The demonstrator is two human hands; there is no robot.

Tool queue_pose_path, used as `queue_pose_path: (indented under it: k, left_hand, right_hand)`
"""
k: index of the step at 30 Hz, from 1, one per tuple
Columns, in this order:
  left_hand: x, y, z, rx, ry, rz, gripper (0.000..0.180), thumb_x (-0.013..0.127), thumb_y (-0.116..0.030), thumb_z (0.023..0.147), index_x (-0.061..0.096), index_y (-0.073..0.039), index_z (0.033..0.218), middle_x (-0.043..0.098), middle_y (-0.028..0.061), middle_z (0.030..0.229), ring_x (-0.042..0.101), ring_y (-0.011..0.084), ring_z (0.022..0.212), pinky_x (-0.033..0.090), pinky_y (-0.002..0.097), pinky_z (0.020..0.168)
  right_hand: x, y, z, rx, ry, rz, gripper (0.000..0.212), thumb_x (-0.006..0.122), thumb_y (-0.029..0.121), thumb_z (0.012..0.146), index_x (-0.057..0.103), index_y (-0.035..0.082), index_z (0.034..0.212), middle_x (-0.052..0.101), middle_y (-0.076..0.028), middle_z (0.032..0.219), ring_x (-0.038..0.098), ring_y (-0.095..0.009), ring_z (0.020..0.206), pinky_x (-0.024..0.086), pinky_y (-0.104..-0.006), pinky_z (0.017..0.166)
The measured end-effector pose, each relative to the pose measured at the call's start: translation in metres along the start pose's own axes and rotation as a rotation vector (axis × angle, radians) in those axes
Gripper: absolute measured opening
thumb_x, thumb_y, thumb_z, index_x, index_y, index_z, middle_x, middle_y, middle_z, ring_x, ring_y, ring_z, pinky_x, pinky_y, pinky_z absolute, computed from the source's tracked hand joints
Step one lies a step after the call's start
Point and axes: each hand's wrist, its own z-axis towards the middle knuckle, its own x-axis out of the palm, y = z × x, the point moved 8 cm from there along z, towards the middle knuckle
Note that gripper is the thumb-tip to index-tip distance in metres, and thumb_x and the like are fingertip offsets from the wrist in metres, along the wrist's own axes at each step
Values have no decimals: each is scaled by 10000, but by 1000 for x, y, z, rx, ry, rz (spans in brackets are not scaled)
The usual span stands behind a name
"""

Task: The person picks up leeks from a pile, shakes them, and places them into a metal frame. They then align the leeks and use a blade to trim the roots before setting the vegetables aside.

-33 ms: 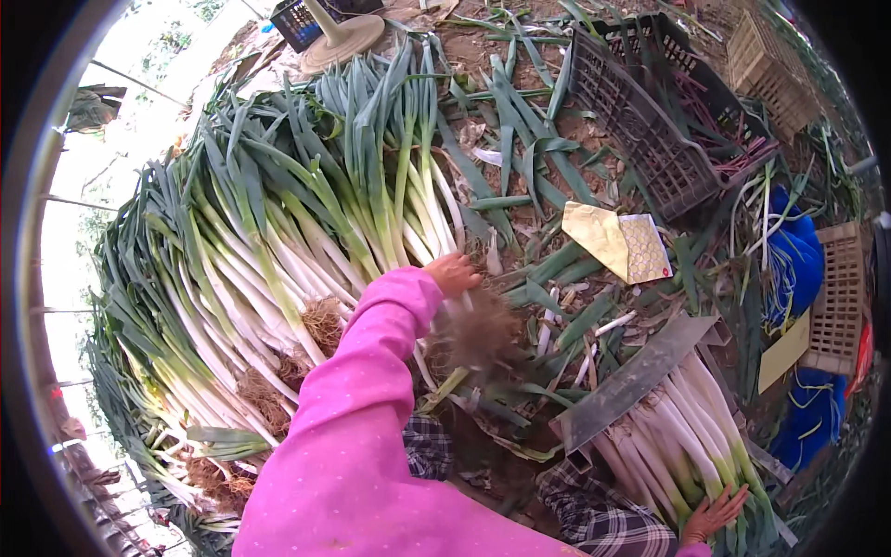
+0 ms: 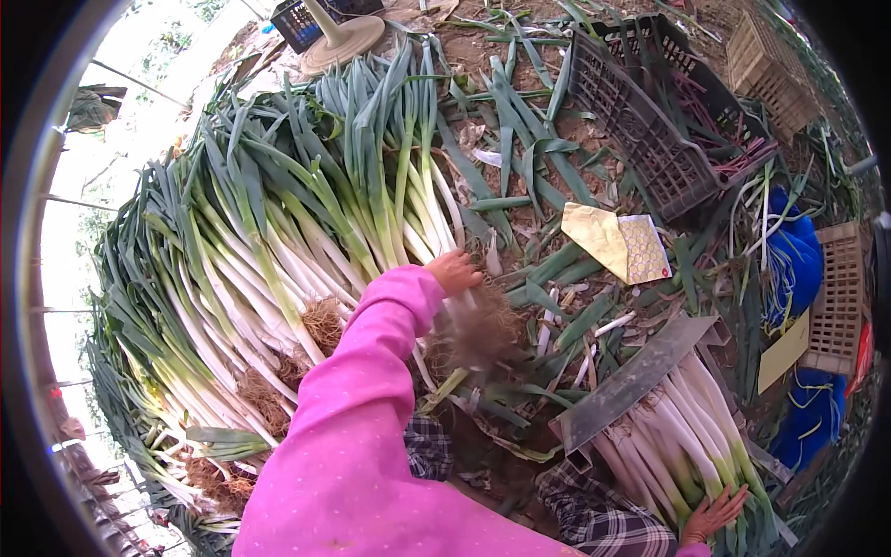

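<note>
Left hand [image 2: 453, 273] clamped on slim white leek shanks [image 2: 468, 299]; fibrous root mop [image 2: 481, 332] below it is blurred. Main leek pile [image 2: 260, 241], smooth cylinders with flat strappy leaves, along the ground's [image 2: 464, 58] left edge. Right hand [image 2: 715, 515] fingers apart, laid over leek bundle [image 2: 687, 427], root ends at dull grey metal stand's [image 2: 622, 404] flat plate edge. Black lattice crate [image 2: 640, 121] toward ground's far right corner.

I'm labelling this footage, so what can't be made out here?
Head view: roots below the left hand, blurred.
Head view: left palm, hidden by that hand's back.
Head view: forearm behind the right hand, mostly cut off by the lower edge.
Head view: tips of the leeks beneath that hand, cut off likewise.
</note>
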Motion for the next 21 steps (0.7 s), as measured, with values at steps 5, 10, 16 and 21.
queue_pose_path:
  k: [5, 10, 16, 21]
  left_hand:
    - [-50, 15, -16, -73, -169, -147, 176, 552, -155, 837, 552, -110, 1007, 619, 34, 992, 550, 232, 1017, 407, 360, 890]
    - [-29, 0, -45, -29, -168, -81, 505, 589, -88, 826, 475, -106, 1317, 439, 96, 1425, 371, 258, 1346, 284, 415, 1132]
    - [13, -36, -97, 56, 432, 81, 422, 642, -134, 817, 569, -75, 1229, 498, 102, 1322, 452, 223, 1221, 318, 423, 1084]
    - [61, -96, -98, 7, -1, 162, 283, 610, -208, 790, 663, -118, 1054, 519, 98, 1278, 460, 250, 1216, 338, 468, 1050]
  right_hand:
    - [-3, 6, 2, -13, 3, -8, 527, 453, 298, 963, 335, 125, 1447, 238, -176, 1540, 255, -388, 1399, 230, -550, 1096]
    - [3, 0, 2, 14, 26, 12, 561, 506, 254, 926, 336, 141, 1448, 231, -158, 1548, 237, -379, 1411, 232, -543, 1101]
    - [2, -7, 1, 25, 31, -4, 570, 509, 242, 929, 323, 145, 1459, 234, -151, 1548, 243, -378, 1408, 247, -543, 1089]
    - [1, 1, 1, 8, 4, -9, 564, 506, 242, 941, 316, 147, 1463, 220, -146, 1553, 238, -371, 1412, 252, -533, 1090]
